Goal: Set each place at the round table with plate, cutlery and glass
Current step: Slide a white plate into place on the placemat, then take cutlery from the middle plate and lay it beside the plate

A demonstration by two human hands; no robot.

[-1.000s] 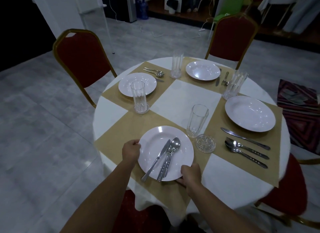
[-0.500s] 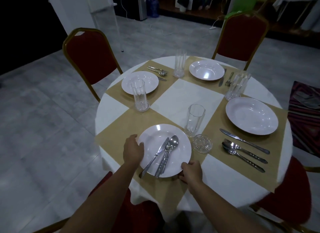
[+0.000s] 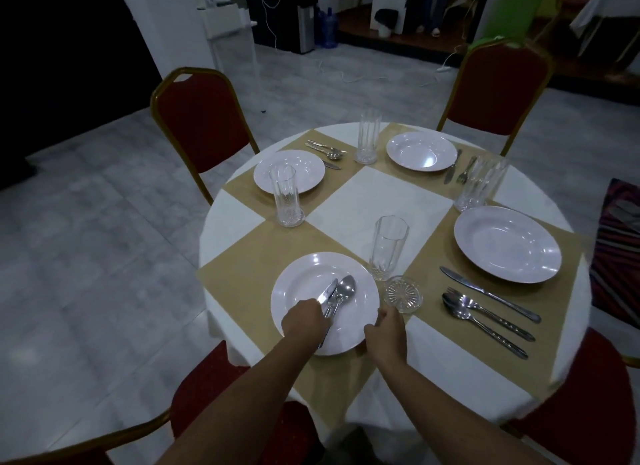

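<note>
Cutlery (image 3: 334,296) lies on plate (image 3: 360,291) under left hand (image 3: 304,321), grip unclear; right hand (image 3: 386,329) pinches rim.

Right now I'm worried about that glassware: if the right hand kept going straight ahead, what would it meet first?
Probably the small glass dish just beyond the right hand, then the tall glass; depth is uncertain.

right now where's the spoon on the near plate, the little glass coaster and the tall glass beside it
spoon (image 3: 346,287): head view, on its bowl, lying in the near plate
glass coaster (image 3: 403,294): head view, on its ribbed centre
tall glass (image 3: 388,246): head view, on the middle of its clear wall
</note>
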